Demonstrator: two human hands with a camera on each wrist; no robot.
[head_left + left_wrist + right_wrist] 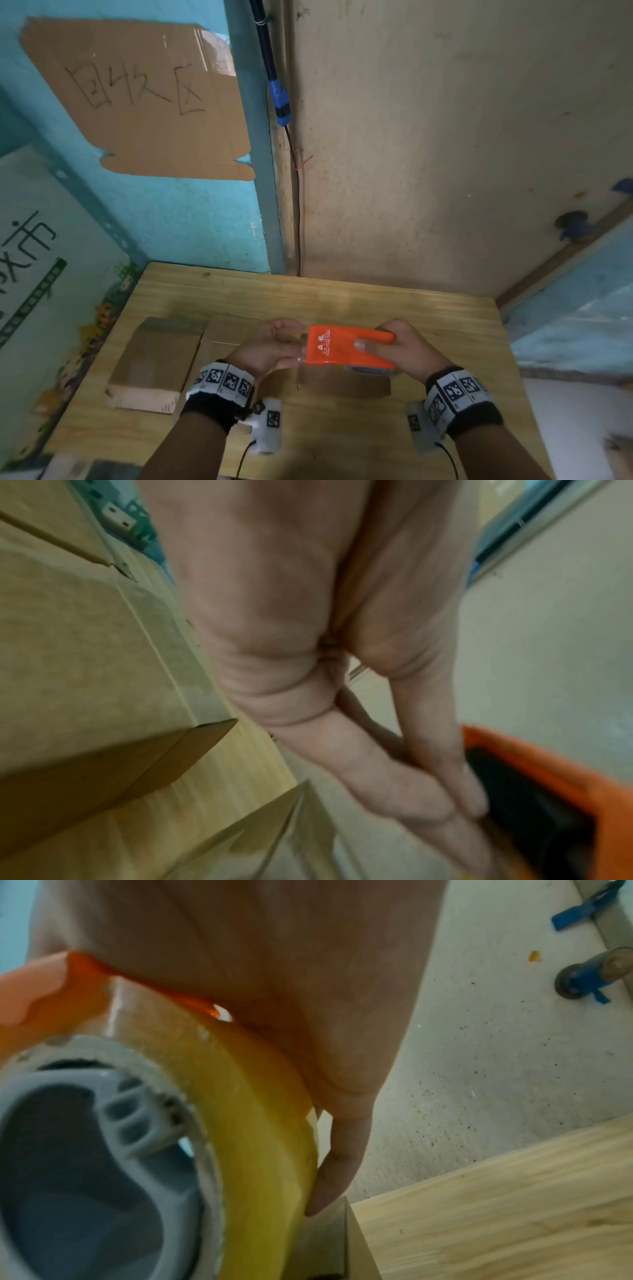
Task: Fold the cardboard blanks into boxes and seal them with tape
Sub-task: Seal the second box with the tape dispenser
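- While both hands are working above the wooden desk [394, 308], a stack of flat cardboard blanks [154, 363] is lying at the left side of it, well apart from the taping.
- Just right of the stack, the left hand [270, 346] is reaching toward the mouth of the dispenser; its fingers [441, 753] are pinching together there, seemingly on the free end of the clear tape, though the tape end itself is too faint to confirm.
- At the centre, the orange tape dispenser [346, 346] is hovering over a folded cardboard box [342, 383] that is sitting on the desk beneath it.
- On the right, the right hand [404, 349] is gripping the dispenser, thumb pressing on top and fingers [339, 1158] wrapping round the yellowish tape roll [260, 1123].
- Judging the risks: the tape end could be slipping from the pinch and snapping back onto the roll, or folding onto itself if pulled slack.
- With neither hand steadying the box, its flaps could be springing open, or it could be sliding, leaving the strip crooked off the seam.
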